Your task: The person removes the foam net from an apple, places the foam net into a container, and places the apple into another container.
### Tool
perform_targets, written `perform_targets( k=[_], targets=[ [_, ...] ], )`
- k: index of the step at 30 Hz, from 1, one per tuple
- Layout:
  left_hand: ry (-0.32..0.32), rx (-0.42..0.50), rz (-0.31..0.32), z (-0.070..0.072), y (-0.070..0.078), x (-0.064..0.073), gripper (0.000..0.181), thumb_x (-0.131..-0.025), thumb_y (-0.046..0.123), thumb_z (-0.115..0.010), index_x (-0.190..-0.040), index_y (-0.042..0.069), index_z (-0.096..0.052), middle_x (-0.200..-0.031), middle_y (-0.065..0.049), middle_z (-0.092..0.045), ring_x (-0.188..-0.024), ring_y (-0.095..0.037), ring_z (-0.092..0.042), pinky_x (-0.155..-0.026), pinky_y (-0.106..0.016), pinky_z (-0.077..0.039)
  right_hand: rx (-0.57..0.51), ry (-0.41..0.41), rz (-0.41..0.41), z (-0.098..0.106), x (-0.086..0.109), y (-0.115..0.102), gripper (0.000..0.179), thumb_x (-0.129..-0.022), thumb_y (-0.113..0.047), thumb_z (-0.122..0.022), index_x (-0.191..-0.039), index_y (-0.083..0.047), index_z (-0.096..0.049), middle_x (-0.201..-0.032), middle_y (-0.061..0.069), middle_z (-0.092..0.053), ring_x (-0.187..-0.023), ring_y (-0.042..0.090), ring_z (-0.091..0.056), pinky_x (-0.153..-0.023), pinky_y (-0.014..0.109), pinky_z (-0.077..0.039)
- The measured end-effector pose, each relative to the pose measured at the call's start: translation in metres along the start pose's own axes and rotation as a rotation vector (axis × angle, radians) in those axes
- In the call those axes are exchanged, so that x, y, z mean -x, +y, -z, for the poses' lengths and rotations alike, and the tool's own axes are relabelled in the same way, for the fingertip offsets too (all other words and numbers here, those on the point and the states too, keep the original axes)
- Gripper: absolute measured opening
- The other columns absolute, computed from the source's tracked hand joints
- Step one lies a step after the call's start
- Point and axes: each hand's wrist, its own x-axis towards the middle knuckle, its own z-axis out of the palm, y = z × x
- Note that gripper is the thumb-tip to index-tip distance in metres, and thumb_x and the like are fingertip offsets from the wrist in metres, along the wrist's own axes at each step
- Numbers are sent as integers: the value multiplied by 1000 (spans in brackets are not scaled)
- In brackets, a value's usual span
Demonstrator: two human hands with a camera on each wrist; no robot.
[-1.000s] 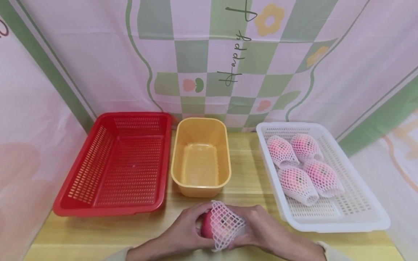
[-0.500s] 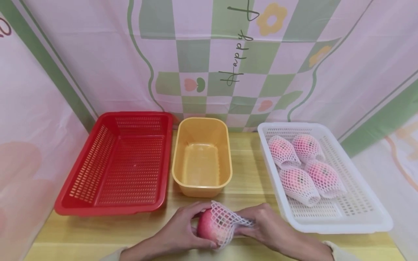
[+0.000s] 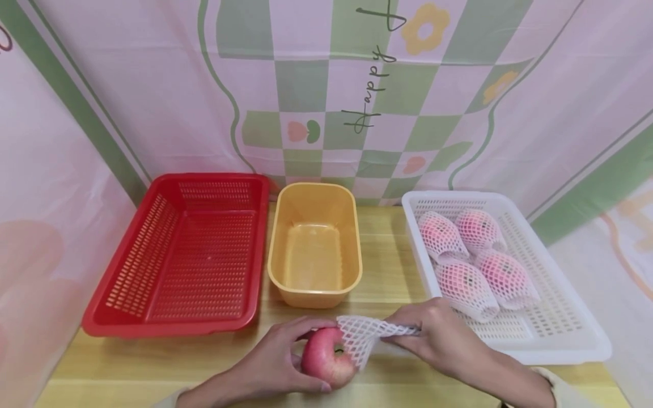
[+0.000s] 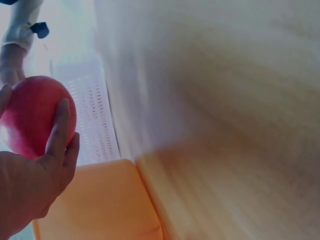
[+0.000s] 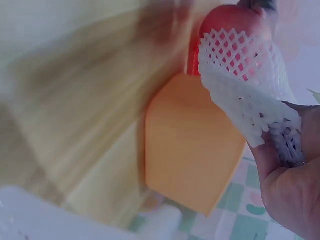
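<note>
A red apple (image 3: 326,358) is gripped by my left hand (image 3: 275,360), its fingers and thumb curled round the left side. In the left wrist view the apple (image 4: 37,117) shows bare skin under the fingers. White foam netting (image 3: 364,334) stretches from the apple's right side to my right hand (image 3: 441,334), which pinches its bunched end. The right wrist view shows the netting (image 5: 245,82) flared, its open rim still touching the apple (image 5: 235,22). The stem end of the apple now faces out beside the net.
A red basket (image 3: 176,328) stands at left and a yellow bin (image 3: 314,298) in the middle. At right, a white basket (image 3: 566,354) holds several net-wrapped apples (image 3: 466,286). A patterned curtain (image 3: 301,85) hangs behind the wooden table (image 3: 380,255).
My right hand has moved right, pulling the foam netting off most of the apple. The left hand keeps its grip on the apple, which is now largely uncovered.
</note>
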Motion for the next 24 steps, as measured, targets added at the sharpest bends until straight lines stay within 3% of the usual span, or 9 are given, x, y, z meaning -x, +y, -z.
perform_targets(
  k=[6, 13, 19, 24],
  targets=[
    [-28, 42, 0, 3, 4, 3, 74, -77, 16, -96, -143, 24, -63, -138, 2, -67, -127, -14, -63, -87, -28, -62, 40, 0, 37, 18, -7, -4, 30, -77, -3, -90, -100, -20, -84, -91, -8, -80, -82, 7, -77, -73, 13, -58],
    [-47, 121, 12, 8, 14, 12, 73, -77, 15, -96, -142, 27, -63, -137, -4, -68, -118, -15, -70, -88, -32, -63, 87, 12, 114, 39, -28, -10, 31, -74, -1, -91, -99, -19, -83, -93, -7, -80, -81, 7, -77, -73, 14, -59],
    [-12, 117, 48, 18, 29, 22, 77, -77, 15, -96, -144, 27, -60, -141, -9, -64, -114, -15, -71, -90, -32, -63, 119, 15, 170, 57, -55, -15, 29, -75, 0, -91, -98, -17, -82, -92, -7, -80, -80, 5, -75, -69, 14, -59],
    [35, 70, 6, 29, 43, 31, 80, -77, 14, -96, -146, 23, -57, -142, -8, -62, -119, -18, -68, -89, -36, -63, 148, 22, 213, 69, -78, -15, 26, -76, 0, -90, -95, -15, -81, -90, -9, -79, -76, 1, -72, -65, 13, -56]
  ],
)
